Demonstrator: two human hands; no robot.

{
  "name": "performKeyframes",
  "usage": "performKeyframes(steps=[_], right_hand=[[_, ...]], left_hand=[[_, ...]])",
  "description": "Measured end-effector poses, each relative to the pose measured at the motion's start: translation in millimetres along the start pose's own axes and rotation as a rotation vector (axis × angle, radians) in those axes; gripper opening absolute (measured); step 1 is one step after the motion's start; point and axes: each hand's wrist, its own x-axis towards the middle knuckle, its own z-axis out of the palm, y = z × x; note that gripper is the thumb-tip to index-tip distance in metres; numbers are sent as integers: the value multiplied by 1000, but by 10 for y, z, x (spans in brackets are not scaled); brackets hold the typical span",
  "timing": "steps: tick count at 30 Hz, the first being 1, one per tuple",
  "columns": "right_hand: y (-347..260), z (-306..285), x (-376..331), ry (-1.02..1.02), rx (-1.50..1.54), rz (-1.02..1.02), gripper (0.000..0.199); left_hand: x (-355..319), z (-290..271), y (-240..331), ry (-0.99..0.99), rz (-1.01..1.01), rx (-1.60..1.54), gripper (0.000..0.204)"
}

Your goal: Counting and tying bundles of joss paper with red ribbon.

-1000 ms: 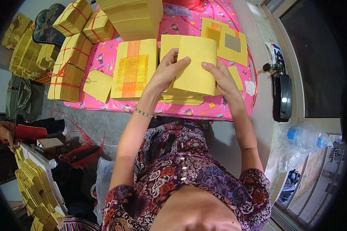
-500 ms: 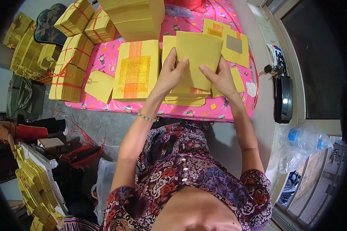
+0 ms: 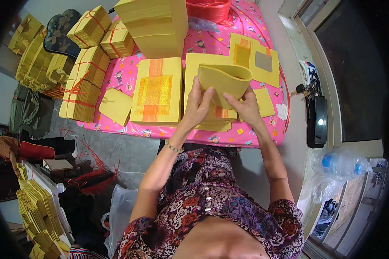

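A folded bundle of yellow paper sheets (image 3: 220,80) is held up between my two hands, its top edge bowed into a loop that bulges at the right. My left hand (image 3: 198,103) grips its left edge, thumb on the near face and fingers behind. On the right edge, my right hand (image 3: 245,107) pinches it the same way. Below and behind the bundle lies a stack of yellow paper (image 3: 205,59), partly covered by it. Just left is a taller stack of yellow paper with an orange band and gold square (image 3: 155,93).
A pink patterned table cover (image 3: 116,77) lies under everything. Red-tied yellow paper bundles (image 3: 80,93) stand at the left, a tall paper block (image 3: 153,26) at the back. Printed sheets (image 3: 266,64) lie at the right. Another person (image 3: 28,149) works at far left.
The sheets in my hands have gone from a nearly flat face to a bowed, looped top edge. Both hands stay on its sides. The view has shifted slightly.
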Motion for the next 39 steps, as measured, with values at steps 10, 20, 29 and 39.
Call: performKeyframes(steps=[10,20,29,39], right_hand=[[-49,-41,-30,-6,-5,87,54],[-850,-175,221,-12,-904,-759,46],[-749,-157,186,-63,-952,-728,36],[-328,-210,-21,80,-260,-223,71]], left_hand=[[-29,14,-16,9,8,-19,24],[-62,20,-30,19,71,82,28],[-91,29,-58,-14,77,72,28],[-41,10,-132,27,85,119,25]])
